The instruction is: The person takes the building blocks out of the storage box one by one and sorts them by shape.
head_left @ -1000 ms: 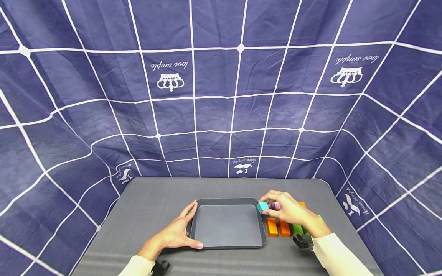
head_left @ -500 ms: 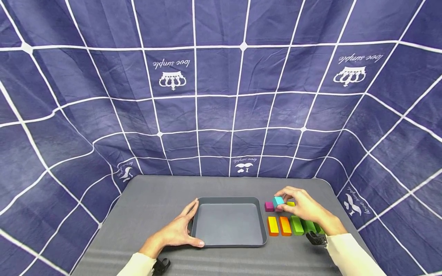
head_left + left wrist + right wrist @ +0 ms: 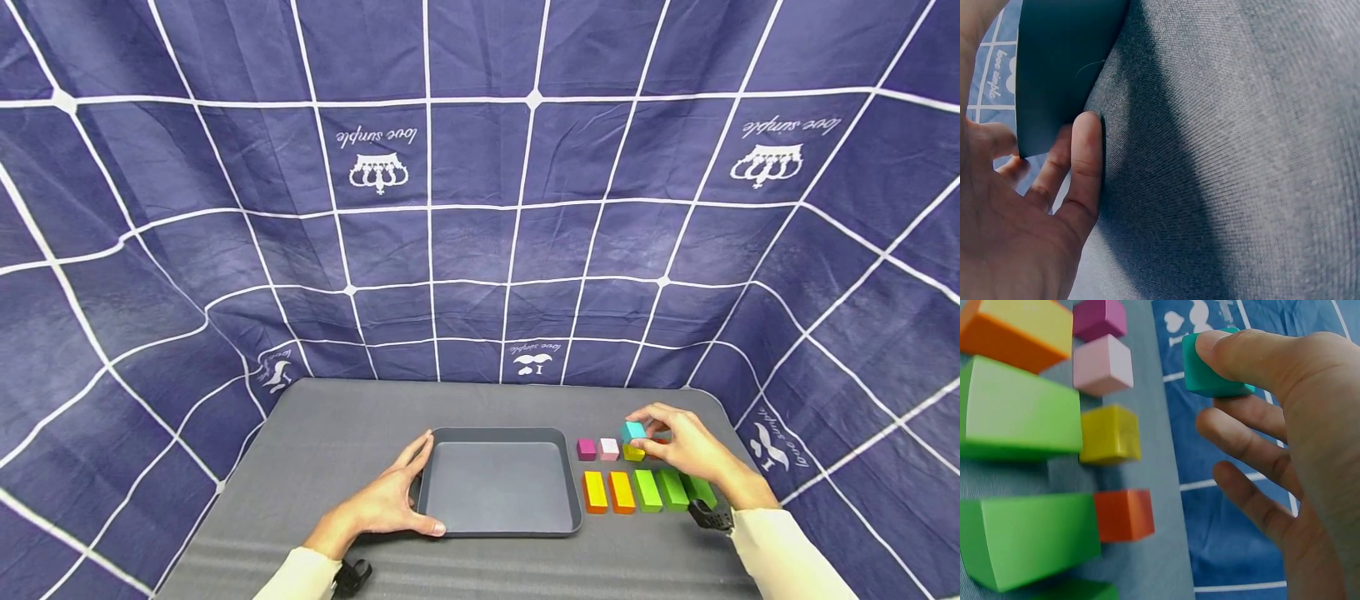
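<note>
My right hand (image 3: 686,446) pinches a turquoise cube (image 3: 632,432) between thumb and fingers, raised just behind the yellow cube (image 3: 633,452) in the head view. In the right wrist view the thumb presses on the turquoise cube (image 3: 1219,369), and the lower fingers stay loosely bent beneath it. My left hand (image 3: 386,500) holds the left side of a shallow grey tray (image 3: 498,533), thumb at its front corner and fingertips at its back corner. Against the tray's dark wall (image 3: 1060,69) the fingers show close up in the left wrist view.
Right of the tray stand a magenta cube (image 3: 587,450) and a pink cube (image 3: 608,450). A red cube (image 3: 1125,515) sits farther right, mostly hidden by the hand in the head view. Orange-yellow blocks (image 3: 595,492) and green blocks (image 3: 647,490) form a row in front. A blue grid cloth (image 3: 465,250) hangs behind.
My right hand has carried the turquoise cube rightward, from the tray's right rim past the magenta and pink cubes to the yellow one. My left hand has stayed on the tray.
</note>
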A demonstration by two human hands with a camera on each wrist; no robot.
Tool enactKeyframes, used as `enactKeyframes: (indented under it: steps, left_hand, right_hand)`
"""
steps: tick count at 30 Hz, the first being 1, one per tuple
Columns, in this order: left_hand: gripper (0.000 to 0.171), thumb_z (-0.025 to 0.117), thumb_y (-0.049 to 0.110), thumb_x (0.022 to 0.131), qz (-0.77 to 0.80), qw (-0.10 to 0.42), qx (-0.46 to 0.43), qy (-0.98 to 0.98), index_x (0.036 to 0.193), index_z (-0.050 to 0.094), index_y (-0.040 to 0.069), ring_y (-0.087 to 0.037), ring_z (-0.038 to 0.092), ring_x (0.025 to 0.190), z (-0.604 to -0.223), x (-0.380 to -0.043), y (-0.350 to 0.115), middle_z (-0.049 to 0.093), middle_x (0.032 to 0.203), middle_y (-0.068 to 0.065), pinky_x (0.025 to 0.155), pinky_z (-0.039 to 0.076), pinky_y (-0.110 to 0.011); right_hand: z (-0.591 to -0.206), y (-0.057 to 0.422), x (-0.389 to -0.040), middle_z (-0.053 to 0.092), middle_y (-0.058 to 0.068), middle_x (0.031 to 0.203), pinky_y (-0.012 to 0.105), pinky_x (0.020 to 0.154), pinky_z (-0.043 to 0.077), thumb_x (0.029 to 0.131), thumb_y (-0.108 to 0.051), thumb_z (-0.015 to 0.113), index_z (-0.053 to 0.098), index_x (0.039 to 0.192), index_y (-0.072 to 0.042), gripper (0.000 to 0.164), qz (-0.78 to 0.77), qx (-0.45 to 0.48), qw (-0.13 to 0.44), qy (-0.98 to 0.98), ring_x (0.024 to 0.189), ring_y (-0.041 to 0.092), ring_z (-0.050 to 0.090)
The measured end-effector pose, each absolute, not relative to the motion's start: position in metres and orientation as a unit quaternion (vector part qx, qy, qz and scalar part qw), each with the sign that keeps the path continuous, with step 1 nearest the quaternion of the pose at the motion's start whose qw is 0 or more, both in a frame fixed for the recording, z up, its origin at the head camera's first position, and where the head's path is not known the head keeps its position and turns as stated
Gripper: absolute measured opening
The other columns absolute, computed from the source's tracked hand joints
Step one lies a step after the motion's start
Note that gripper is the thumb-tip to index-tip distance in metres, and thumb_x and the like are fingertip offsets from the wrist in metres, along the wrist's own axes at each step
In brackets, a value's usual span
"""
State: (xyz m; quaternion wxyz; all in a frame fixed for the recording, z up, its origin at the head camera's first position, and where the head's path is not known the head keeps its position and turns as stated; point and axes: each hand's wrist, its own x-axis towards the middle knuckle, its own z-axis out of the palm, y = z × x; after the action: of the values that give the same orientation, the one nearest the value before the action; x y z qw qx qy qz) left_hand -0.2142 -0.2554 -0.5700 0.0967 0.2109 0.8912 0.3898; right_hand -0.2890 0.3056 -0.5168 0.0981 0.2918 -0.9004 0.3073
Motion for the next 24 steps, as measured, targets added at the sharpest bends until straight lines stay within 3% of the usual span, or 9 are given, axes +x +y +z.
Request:
enactKeyframes:
  steps: [6, 9, 13, 20, 24]
  left_hand:
    - [0.156, 0.112, 0.053, 0.074, 0.392, 0.090, 0.214, 0.890, 0.185, 0.017, -0.002, -0.043, 0.043, 0.166, -0.572, -0.214, -0.257, 0.014, 0.196, -0.021, 0.112, 0.055, -0.022]
    - [0.152, 0.109, 0.054, 0.079, 0.408, 0.075, 0.240, 0.878, 0.185, 0.016, -0.001, -0.037, 0.049, 0.158, -0.578, -0.215, -0.260, 0.012, 0.196, -0.020, 0.102, 0.059, -0.020]
    - [0.150, 0.109, 0.051, 0.080, 0.431, 0.080, 0.245, 0.864, 0.185, 0.015, 0.000, -0.039, 0.051, 0.147, -0.578, -0.215, -0.260, 0.010, 0.196, -0.020, 0.088, 0.062, -0.020]
    - [0.154, 0.113, 0.045, 0.075, 0.412, 0.103, 0.208, 0.881, 0.184, 0.016, -0.003, -0.045, 0.039, 0.167, -0.569, -0.212, -0.256, 0.011, 0.197, -0.020, 0.106, 0.059, -0.023]
    - [0.154, 0.113, 0.042, 0.074, 0.411, 0.102, 0.206, 0.882, 0.185, 0.015, -0.003, -0.044, 0.039, 0.167, -0.567, -0.212, -0.255, 0.011, 0.197, -0.020, 0.103, 0.060, -0.022]
  right_hand:
    - [-0.518, 0.320, -0.289, 0.080, -0.009, 0.100, 0.032, 0.078, 0.068, 0.093, -0.009, 0.099, 0.084, 0.122, -0.016, 0.034, 0.296, 0.275, 0.114, -0.908, 0.086, -0.006, 0.071]
    - [-0.520, 0.328, -0.289, 0.080, -0.009, 0.100, 0.030, 0.077, 0.068, 0.092, -0.009, 0.100, 0.084, 0.121, -0.014, 0.033, 0.293, 0.266, 0.118, -0.911, 0.085, -0.007, 0.070]
    - [-0.521, 0.338, -0.288, 0.081, -0.008, 0.097, 0.029, 0.074, 0.066, 0.092, -0.008, 0.100, 0.085, 0.121, -0.012, 0.034, 0.290, 0.252, 0.123, -0.915, 0.084, -0.008, 0.069]
    - [-0.527, 0.356, -0.289, 0.081, -0.010, 0.094, 0.024, 0.071, 0.062, 0.091, -0.010, 0.100, 0.085, 0.121, -0.014, 0.034, 0.294, 0.226, 0.120, -0.921, 0.081, -0.009, 0.069]
    - [-0.531, 0.365, -0.290, 0.082, -0.009, 0.091, 0.018, 0.070, 0.059, 0.091, -0.009, 0.100, 0.085, 0.120, -0.013, 0.033, 0.307, 0.210, 0.115, -0.921, 0.079, -0.008, 0.069]
